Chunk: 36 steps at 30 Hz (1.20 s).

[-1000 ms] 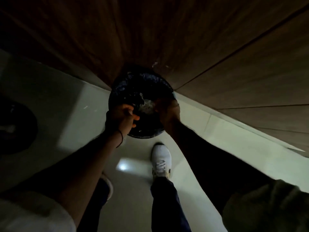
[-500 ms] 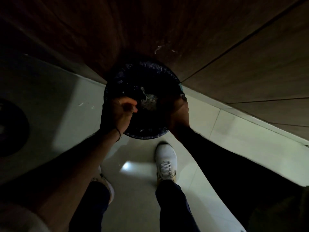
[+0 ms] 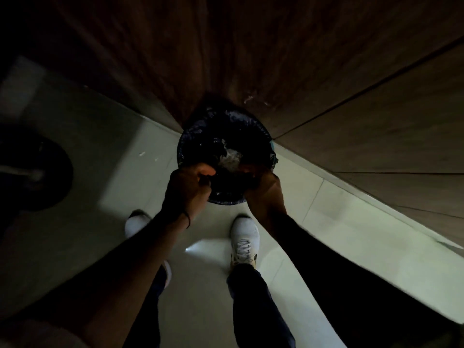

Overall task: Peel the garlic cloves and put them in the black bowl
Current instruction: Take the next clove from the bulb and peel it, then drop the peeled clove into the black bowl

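A round bin lined with a black bag (image 3: pixel 187 136) stands on the floor against a wooden panel. Pale garlic skins (image 3: pixel 229 158) lie inside it. My left hand (image 3: pixel 188 189) hovers over the bin's near left rim with its fingers curled in. My right hand (image 3: pixel 266 197) is over the near right rim, also curled. The scene is too dark to show whether either hand holds anything. No garlic cloves and no black bowl are visible.
Dark wooden panels (image 3: pixel 276 46) rise behind the bin. The pale tiled floor (image 3: pixel 105 151) spreads below, with my white shoes (image 3: pixel 244 237) just short of the bin. A dark round object (image 3: pixel 37 172) sits on the floor at the far left.
The view has shifted and both hands have drawn back slightly toward the bin's near rim. The fingers of the left hand have curled tighter.
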Tool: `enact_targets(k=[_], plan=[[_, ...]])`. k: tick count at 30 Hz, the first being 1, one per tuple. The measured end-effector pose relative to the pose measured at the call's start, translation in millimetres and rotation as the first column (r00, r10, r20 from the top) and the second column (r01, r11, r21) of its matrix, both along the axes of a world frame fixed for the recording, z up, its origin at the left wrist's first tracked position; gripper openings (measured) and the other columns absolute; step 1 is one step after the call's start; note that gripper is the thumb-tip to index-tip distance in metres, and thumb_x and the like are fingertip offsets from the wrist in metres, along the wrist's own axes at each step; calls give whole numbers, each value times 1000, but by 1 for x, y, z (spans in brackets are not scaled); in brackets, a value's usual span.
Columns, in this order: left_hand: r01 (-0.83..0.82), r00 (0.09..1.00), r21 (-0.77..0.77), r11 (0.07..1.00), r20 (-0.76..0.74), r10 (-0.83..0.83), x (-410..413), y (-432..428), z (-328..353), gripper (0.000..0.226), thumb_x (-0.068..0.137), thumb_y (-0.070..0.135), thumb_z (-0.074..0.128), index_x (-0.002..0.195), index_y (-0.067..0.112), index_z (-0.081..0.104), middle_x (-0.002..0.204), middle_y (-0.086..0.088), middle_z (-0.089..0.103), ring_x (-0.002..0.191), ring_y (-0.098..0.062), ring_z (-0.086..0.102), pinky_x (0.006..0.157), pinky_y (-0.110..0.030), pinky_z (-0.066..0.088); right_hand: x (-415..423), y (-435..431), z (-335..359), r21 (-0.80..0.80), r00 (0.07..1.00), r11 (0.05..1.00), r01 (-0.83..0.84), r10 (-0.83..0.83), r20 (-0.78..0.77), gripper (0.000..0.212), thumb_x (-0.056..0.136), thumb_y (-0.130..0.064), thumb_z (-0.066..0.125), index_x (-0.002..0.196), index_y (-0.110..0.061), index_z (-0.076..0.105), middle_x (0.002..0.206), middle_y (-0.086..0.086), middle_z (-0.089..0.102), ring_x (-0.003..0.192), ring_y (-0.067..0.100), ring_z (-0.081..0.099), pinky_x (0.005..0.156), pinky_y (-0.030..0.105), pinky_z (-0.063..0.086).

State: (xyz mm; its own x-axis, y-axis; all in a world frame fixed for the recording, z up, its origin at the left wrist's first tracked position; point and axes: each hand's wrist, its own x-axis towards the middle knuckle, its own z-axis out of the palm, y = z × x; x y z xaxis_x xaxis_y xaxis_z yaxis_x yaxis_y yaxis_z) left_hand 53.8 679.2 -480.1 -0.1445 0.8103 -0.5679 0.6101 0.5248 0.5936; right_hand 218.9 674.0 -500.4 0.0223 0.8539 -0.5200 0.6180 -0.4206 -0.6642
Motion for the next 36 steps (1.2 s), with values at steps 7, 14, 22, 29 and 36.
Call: enact_targets(k=[7, 14, 22, 29, 36], plan=[[-98, 995, 71, 993, -27, 100, -16, -66, 141, 26, 86, 21, 55, 104, 15, 73, 108, -6, 71, 91, -30, 67, 86, -43, 55, -20, -35, 159, 157, 991, 984, -86, 101, -90, 17, 89, -2, 64, 104, -7, 72, 102, 8, 67, 86, 15, 60, 72, 1, 40], [-275, 954, 254, 927, -48, 296, -35, -143, 314, 23, 93, 8, 58, 108, 18, 71, 106, 3, 69, 80, -14, 63, 73, -14, 47, -49, -71, 333, 309, 893, 881, -357, 419, -165, 13, 91, -12, 62, 101, -10, 70, 99, -2, 64, 93, 17, 63, 83, 26, 52], [-514, 775, 623, 590, 42, 631, -86, -283, 479, 22, 95, 12, 58, 112, 18, 71, 105, 8, 70, 91, -4, 65, 82, -18, 51, -147, -154, 486, 490, 602, 642, -590, 754, -262, 12, 94, -13, 64, 103, -16, 71, 98, -10, 67, 93, 9, 65, 83, 23, 52], [-659, 427, 728, 187, 159, 890, -138, -446, 525, 19, 96, 9, 59, 109, 15, 71, 102, 5, 73, 97, -4, 68, 90, -21, 51, -260, -285, 536, 439, 299, 499, -747, 842, -449, 9, 94, -14, 65, 92, -20, 72, 82, -8, 70, 77, 0, 62, 75, 19, 47], [-728, 21, 667, -159, 253, 967, -152, -591, 510, 22, 91, 20, 54, 100, 33, 68, 93, 13, 74, 88, -8, 70, 83, -33, 57, -330, -415, 536, 334, 141, 368, -868, 827, -545, 17, 98, -22, 61, 84, -18, 71, 75, 1, 69, 72, 9, 61, 68, 28, 48]])
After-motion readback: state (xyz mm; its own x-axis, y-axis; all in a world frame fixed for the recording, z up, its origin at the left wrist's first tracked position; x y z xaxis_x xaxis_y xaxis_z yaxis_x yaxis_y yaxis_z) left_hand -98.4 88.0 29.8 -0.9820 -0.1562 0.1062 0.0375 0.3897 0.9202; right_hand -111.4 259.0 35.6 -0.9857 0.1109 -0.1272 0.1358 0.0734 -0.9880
